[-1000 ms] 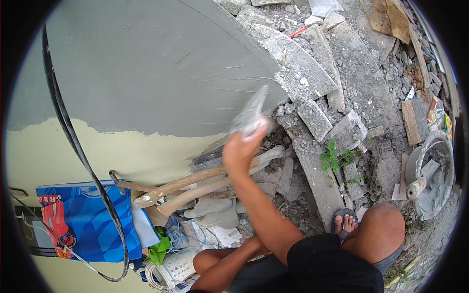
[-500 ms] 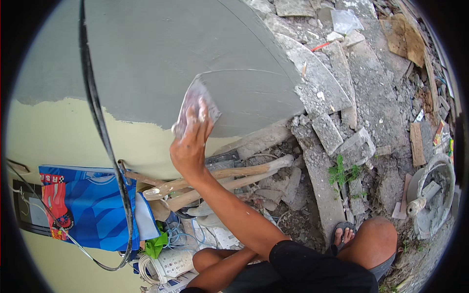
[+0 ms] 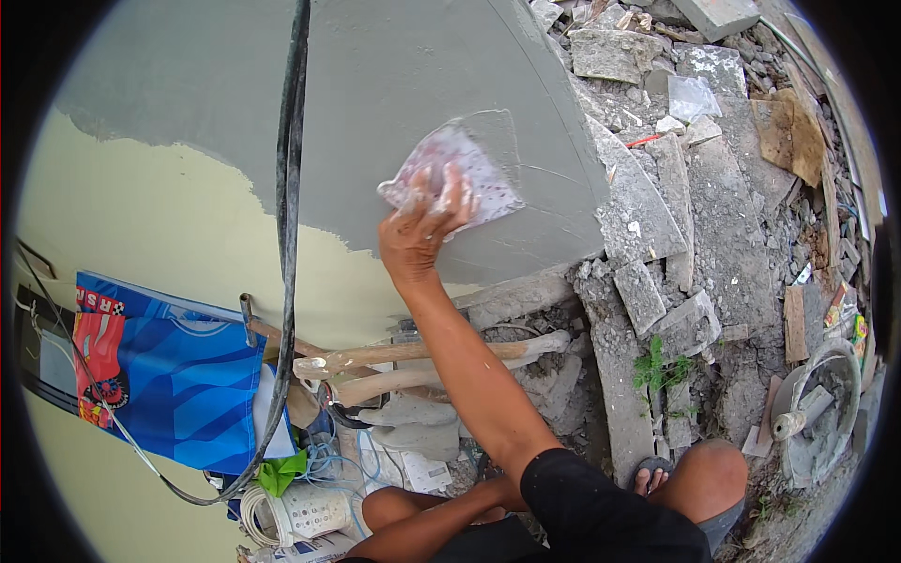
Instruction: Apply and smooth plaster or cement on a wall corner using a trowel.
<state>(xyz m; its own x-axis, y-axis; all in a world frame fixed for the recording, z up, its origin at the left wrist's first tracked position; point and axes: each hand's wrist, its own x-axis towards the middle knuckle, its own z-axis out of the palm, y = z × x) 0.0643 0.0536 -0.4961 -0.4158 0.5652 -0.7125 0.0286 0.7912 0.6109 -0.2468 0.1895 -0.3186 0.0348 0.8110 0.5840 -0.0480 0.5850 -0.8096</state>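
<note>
My right hand (image 3: 430, 218) presses a thin, flat, whitish piece with pinkish-red specks (image 3: 483, 183) against the wet grey plaster (image 3: 375, 84) on the wall. Its fingers are bent and smeared with plaster. What kind of piece it is I cannot make out. A thin ridge curves in the plaster around the piece's upper corner. My left forearm (image 3: 427, 525) lies low across my legs, and its hand is hidden behind my right arm.
Cables (image 3: 293, 122) hang before the wall. A blue printed sheet (image 3: 188, 375), wooden handles (image 3: 422, 355) and a coiled white cord (image 3: 263, 516) lie along the wall's foot. Broken concrete slabs (image 3: 638, 197) cover the right. A bucket of grey mix (image 3: 826, 413) stands at far right.
My right hand has moved right and slightly down across the plaster with the speckled piece, which now lies flatter and shows more of its face. The view has shifted, so the cables appear further right.
</note>
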